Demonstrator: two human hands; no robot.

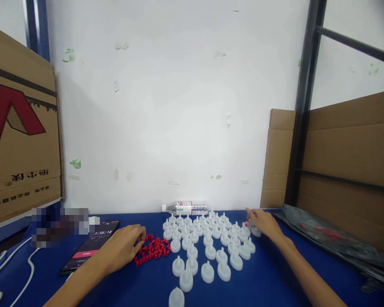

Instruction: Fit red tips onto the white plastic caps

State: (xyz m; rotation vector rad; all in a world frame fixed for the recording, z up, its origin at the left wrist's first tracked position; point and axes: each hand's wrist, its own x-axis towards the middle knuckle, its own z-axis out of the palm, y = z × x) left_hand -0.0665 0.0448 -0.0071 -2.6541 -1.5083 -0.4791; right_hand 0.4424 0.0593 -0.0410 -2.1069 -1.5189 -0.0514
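Several white plastic caps (208,243) stand in rows on the blue table (269,281). A small heap of red plastic pieces (152,248) lies left of them. My left hand (123,247) rests palm down at the red heap, its curled fingertips touching the pieces. My right hand (264,222) reaches to the far right end of the caps, fingers pinched around a small red piece at one white cap there.
A lying water bottle (186,207) sits against the white wall. A black phone (91,246) showing a timer lies left, with white cables (25,273) beside it. Cardboard boxes stand left (19,140) and right (348,145). Dark plastic bags (333,241) lie at right.
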